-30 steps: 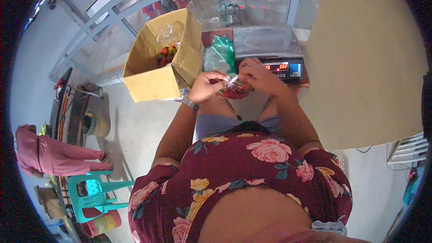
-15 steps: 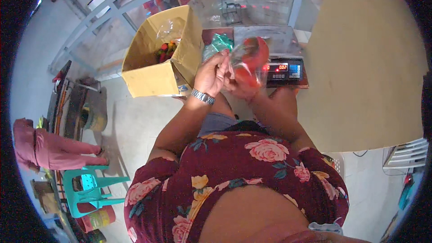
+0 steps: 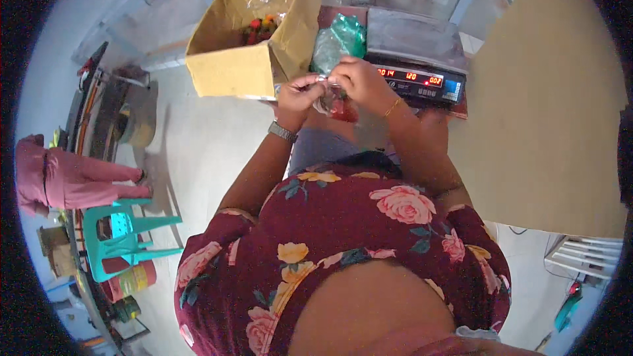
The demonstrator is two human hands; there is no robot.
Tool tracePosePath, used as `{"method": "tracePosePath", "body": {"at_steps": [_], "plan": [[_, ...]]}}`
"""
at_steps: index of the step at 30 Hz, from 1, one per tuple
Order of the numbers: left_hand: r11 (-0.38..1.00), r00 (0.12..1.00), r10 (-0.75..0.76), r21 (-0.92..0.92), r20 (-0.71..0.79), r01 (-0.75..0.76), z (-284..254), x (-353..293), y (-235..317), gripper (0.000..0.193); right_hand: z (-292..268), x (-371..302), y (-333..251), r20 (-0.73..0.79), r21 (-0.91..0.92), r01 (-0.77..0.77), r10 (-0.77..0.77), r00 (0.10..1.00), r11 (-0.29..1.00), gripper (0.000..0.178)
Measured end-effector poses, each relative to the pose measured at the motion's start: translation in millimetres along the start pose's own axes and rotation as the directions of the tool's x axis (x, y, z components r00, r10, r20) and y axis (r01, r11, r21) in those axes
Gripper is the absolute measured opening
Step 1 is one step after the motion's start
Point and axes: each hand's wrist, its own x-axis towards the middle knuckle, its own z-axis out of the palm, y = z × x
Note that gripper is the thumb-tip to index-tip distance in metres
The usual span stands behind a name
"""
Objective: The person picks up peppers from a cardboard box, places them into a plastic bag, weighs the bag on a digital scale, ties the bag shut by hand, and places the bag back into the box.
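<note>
A clear plastic bag (image 3: 344, 111) with something red inside hangs in front of my body; what the red contents are is partly hidden. My left hand (image 3: 300, 97), wearing a metal watch, pinches the gathered neck of this bag. Against it from the other side, my right hand (image 3: 362, 84) has its thumb and fingers closed on the same neck. Just beyond my fingers lie clear and green plastic bags (image 3: 344, 36). To their right stands a digital weighing scale (image 3: 415, 43) with a lit red display and a bare metal platform.
An open cardboard box (image 3: 227, 69) at the left holds red and dark items (image 3: 260, 28) and clear plastic. A tan board (image 3: 541, 125) spans the right side. Someone in pink trousers (image 3: 99, 168) is beside a teal plastic chair (image 3: 122, 234) at far left.
The bag has swung from in front of the scale down below my hands. My right hand has come up to the bag's neck beside my left. The view has also shifted.
</note>
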Motion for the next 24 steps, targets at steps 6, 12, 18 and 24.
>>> {"method": "tracePosePath", "body": {"at_steps": [6,12,18,24], "plan": [[0.915,0.989,0.142,0.384,-0.026,-0.122,-7.8,-18.8,-9.0,0.013,35.4,-7.7,19.6,0.229,0.323,-0.309,0.243,0.943,0.895,0.021],[0.870,0.995,0.053,0.494,-0.085,-0.004,-0.7,-29.2,-6.7,0.022,61.9,-12.5,7.8,0.120,0.178,-0.506,0.492,0.862,0.844,0.021],[0.806,0.874,-0.480,-0.428,-0.071,0.408,-0.9,-34.8,18.3,0.030,76.8,-17.9,-27.7,-0.032,0.279,-0.527,0.556,0.830,0.803,0.022],[0.674,0.879,-0.477,-0.634,0.019,0.379,-2.7,-40.3,30.0,0.026,87.4,-14.8,-18.3,-0.112,0.103,-0.374,0.384,0.917,0.922,0.021]]}}
